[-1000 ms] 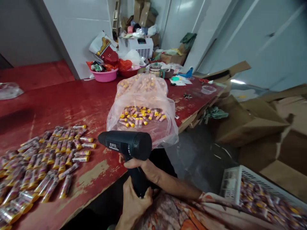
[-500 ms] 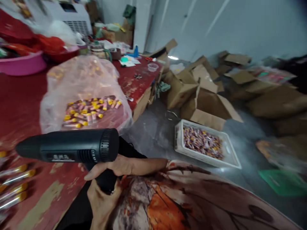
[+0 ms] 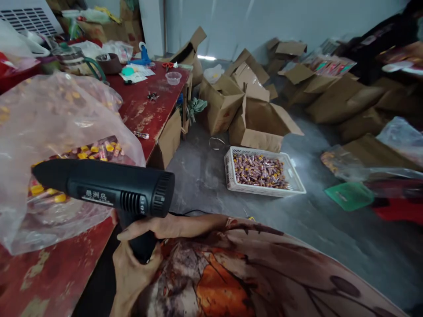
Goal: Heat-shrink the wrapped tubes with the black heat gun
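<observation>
Blower [image 3: 105, 185] with black body, handle [image 3: 142, 246] clasped by left hand [image 3: 134, 266] and right hand [image 3: 155, 226], near a plastic bag [image 3: 62, 110] of yellow-capped tubes [image 3: 103, 152] on a red counter [image 3: 140, 92].

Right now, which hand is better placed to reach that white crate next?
Probably the right hand: the white crate stands on the floor on that side. But that hand and the left hand both grip the black tool.

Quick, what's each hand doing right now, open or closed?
Left hand: closed around the lower handle of the black plastic dryer-shaped tool.
Right hand: closed around the same handle, higher up, just below the barrel.
</observation>
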`<control>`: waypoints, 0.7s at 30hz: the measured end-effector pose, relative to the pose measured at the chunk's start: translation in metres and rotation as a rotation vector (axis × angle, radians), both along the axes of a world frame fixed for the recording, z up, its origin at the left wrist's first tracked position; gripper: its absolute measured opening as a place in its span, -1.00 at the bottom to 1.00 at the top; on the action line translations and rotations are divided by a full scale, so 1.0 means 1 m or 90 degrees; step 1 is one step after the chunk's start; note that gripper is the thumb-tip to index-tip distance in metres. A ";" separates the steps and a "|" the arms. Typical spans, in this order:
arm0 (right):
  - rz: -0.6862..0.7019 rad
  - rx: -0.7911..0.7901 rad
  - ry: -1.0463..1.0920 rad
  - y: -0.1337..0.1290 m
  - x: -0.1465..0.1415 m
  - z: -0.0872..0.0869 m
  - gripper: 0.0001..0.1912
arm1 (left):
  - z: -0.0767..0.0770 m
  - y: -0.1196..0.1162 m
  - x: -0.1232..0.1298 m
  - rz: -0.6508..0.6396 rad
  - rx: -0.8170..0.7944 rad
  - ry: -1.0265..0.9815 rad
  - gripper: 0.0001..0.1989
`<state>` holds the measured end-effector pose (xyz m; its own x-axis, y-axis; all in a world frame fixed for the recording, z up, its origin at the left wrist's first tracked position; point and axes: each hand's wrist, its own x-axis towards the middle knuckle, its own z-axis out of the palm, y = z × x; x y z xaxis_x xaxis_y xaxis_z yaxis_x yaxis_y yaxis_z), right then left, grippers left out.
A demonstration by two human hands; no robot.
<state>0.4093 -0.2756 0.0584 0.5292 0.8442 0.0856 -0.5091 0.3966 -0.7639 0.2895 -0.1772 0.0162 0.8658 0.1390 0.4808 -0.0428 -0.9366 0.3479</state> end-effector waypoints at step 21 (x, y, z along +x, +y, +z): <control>-0.735 -0.276 0.296 -0.101 0.126 -0.098 -0.55 | -0.034 0.096 0.073 -0.054 0.385 0.086 -0.56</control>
